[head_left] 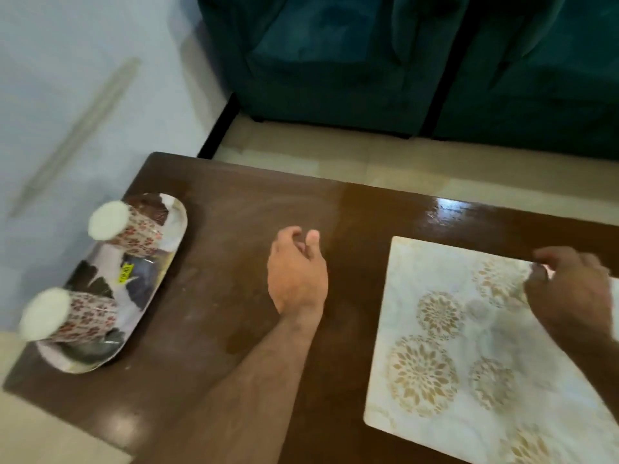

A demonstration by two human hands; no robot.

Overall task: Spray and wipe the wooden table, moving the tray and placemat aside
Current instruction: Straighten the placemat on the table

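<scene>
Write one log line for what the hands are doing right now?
left hand: over bare table, holding nothing | right hand: pinching placemat far edge | tray: two cups, table's left end

The dark wooden desk (241, 296) stands on a pale tiled floor (335, 155). At its left end lies an oval tray (140, 286). A pale placemat (469, 363) with gold flower prints lies flat on the right part, well apart from the tray
</scene>
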